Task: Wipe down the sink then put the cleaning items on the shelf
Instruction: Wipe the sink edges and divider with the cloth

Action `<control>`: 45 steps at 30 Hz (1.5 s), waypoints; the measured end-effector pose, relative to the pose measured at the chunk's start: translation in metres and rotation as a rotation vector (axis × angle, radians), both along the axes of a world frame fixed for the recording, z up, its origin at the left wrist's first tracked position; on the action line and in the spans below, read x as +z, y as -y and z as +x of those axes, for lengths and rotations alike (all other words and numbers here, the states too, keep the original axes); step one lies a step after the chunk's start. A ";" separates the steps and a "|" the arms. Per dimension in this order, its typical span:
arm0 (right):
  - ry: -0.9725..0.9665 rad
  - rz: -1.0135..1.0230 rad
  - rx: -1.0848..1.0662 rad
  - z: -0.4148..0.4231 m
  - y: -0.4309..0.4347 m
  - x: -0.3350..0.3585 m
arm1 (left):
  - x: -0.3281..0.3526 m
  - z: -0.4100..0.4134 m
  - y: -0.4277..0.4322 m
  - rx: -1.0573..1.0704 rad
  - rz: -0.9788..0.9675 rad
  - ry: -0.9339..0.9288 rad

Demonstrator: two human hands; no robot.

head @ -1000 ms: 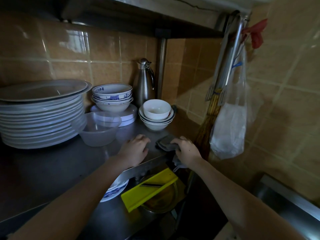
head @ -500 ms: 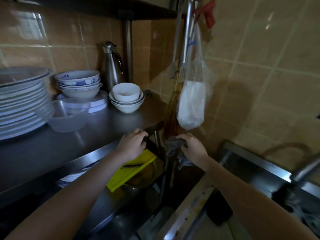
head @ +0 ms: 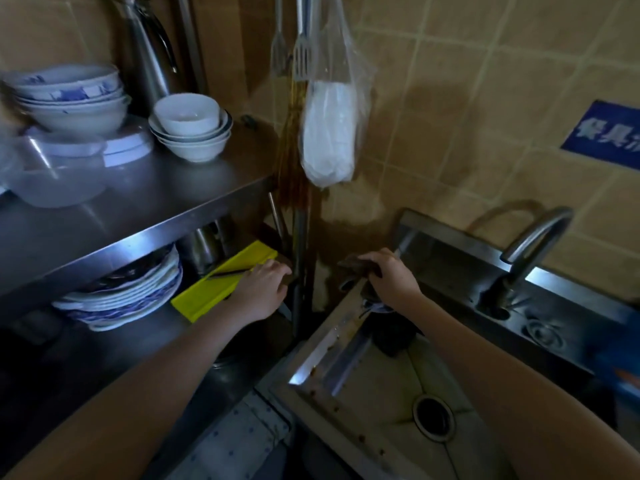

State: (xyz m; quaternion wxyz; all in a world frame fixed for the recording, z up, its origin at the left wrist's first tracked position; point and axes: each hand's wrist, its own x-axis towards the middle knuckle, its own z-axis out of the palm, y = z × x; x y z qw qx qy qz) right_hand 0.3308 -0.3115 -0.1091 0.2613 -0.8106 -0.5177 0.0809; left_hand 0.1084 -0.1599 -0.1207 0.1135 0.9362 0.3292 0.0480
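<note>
My right hand (head: 391, 280) grips a dark grey cloth (head: 355, 266) above the far left corner of the steel sink (head: 329, 362). Part of the cloth hangs under the palm. The sink basin is pale with a round drain (head: 433, 415) near its middle. My left hand (head: 261, 289) hovers with loosely curled fingers beside the shelf's upright post (head: 300, 258), in front of a yellow board (head: 225, 282), and holds nothing that I can see. The steel shelf (head: 131, 216) runs along the left.
Stacked bowls (head: 188, 128), a clear plastic tub (head: 55, 171) and a steel jug (head: 149, 50) stand on the shelf top. Plates (head: 121, 299) sit on the lower level. A plastic bag (head: 329, 133) and utensils hang by the post. The tap (head: 530, 251) rises at the sink's back.
Both hands left the shelf top and moved down and right. The right hand carried the cloth over to the sink corner; the left dropped to the lower shelf level.
</note>
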 end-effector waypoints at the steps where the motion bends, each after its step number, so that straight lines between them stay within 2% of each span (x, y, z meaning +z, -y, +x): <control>1: -0.001 -0.008 -0.004 -0.001 0.004 -0.006 | -0.006 -0.001 0.003 -0.006 -0.006 0.000; 14: -0.090 -0.058 -0.017 -0.020 0.020 -0.081 | -0.063 -0.009 0.017 -0.057 -0.095 -0.034; 22: -0.137 -0.060 -0.099 -0.032 0.011 -0.121 | -0.089 -0.007 0.014 -0.054 -0.184 -0.044; 30: -0.131 -0.146 -0.029 -0.064 0.012 -0.162 | -0.109 -0.008 0.015 -0.082 -0.252 -0.031; 35: -0.085 -0.086 0.005 -0.083 0.017 -0.171 | -0.113 -0.005 0.007 -0.109 -0.269 -0.027; 45: -0.138 -0.095 -0.078 -0.056 0.006 -0.166 | -0.119 0.010 0.014 -0.149 -0.297 -0.012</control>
